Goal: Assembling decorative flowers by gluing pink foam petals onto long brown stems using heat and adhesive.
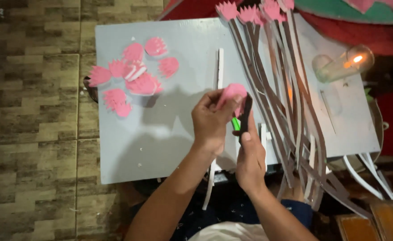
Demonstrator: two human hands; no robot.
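A pink petal (233, 92) was held at frame centre, pinched between thumb and fingers of the left hand (212, 119), which was closed on it. The right hand (250, 156) was seen just right of and below it, closed around a dark strip (246, 117) that stood upright and touched the petal's right edge. A small green item (235, 123) was visible between the two hands; what it was could not be told.

Both hands were held above a grey counter (169, 147) that filled the middle of the frame. A loose cluster of pink petals (131, 76) was spread on the counter at upper left, well apart from the hands; several were overlapped. A thin white strip (220, 67) lay upright on the counter just above the left hand.

A bundle of stems (290, 111) ran from top centre down to lower right, just right of the right hand; pink petals (250, 12) were fixed at their top ends. More white strips (366, 174) were seen hanging off the counter's lower right edge. A lit glue gun (344, 64) lay on the counter at upper right, glowing at its tip.

Tiled floor (31, 111) was visible along the left side. Red and green sheets (353, 18) were seen at top right.
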